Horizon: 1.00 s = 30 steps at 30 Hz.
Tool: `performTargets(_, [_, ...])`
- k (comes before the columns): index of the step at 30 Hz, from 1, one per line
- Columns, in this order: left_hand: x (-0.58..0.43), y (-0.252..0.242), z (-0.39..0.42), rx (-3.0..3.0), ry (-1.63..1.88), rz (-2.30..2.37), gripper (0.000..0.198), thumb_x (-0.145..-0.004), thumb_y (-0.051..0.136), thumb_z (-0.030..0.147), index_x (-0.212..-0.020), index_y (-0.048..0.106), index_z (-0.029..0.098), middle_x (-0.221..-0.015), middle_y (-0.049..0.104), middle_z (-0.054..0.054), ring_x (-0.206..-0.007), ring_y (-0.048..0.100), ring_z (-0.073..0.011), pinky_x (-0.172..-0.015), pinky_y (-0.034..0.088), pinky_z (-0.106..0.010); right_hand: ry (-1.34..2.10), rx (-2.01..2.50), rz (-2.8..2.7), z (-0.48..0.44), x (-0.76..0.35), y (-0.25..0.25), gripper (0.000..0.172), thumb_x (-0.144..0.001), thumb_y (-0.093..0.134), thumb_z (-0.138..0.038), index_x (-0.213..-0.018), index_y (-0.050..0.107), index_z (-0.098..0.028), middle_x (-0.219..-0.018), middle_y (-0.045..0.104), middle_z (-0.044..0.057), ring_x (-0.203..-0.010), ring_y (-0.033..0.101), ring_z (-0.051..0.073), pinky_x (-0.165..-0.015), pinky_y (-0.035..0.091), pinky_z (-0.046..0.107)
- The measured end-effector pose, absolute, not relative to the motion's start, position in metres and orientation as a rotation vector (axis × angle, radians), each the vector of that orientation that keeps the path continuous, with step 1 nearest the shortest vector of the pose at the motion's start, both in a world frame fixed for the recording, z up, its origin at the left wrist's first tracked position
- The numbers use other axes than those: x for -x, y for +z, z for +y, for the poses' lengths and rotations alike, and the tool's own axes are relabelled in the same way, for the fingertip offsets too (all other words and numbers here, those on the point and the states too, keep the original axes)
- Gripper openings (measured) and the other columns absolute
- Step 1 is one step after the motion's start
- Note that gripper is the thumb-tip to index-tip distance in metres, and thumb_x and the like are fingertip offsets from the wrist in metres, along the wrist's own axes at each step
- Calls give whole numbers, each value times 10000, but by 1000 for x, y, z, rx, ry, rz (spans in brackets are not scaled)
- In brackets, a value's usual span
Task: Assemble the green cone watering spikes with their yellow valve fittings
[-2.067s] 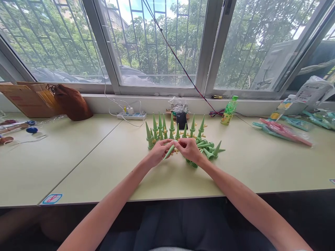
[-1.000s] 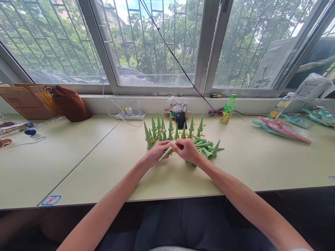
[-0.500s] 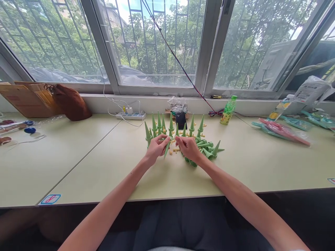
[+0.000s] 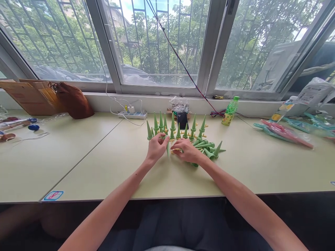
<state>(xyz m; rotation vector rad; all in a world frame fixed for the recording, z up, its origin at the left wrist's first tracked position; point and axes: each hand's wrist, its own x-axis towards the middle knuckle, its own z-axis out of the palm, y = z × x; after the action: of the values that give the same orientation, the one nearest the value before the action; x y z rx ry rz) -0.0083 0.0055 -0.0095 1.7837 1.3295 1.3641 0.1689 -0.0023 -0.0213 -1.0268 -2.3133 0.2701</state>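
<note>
Left hand pinches a green cone tip-down at frame centre, just below the standing cones. Right hand curls over a yellow peg on the table, grip unclear. Likely the peg pickup step. Next you need the peg lined up with the cone.

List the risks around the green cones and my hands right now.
1. The left hand, gripping a cone tip down, sits right against the upright cones; a nudge may topple several, perhaps onto the phone behind.
2. The small yellow pieces by the right hand could scatter among the lying cones.
</note>
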Motion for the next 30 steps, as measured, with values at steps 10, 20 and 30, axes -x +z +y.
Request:
performTargets(10, [7,-8,4,-1932,1265,1522,209,-837,572,406,-809,585,199,-441,426,73,-432,369,-110,-525,323,-245,322,1079,-2428,1,-172,-24,202,-837,635,-91,-941,752,-219,-947,690,54,-914,510,204,-811,295,345])
performTargets(20, [11,-14,8,-2003,1038,1605,193,-821,557,388,-795,567,197,-485,548,43,-485,491,-140,-610,408,-272,282,1080,-2396,2,-171,-26,118,-840,631,-100,-804,701,-188,-780,634,35,-824,489,186,-815,317,332])
performTargets(30, [13,-19,12,-2052,906,1618,129,-793,574,309,-778,595,183,-497,555,25,-534,536,-163,-595,399,-272,291,1043,-2245,-1,-171,-19,117,-852,566,-110,-756,599,-168,-747,619,34,-769,506,175,-775,383,312])
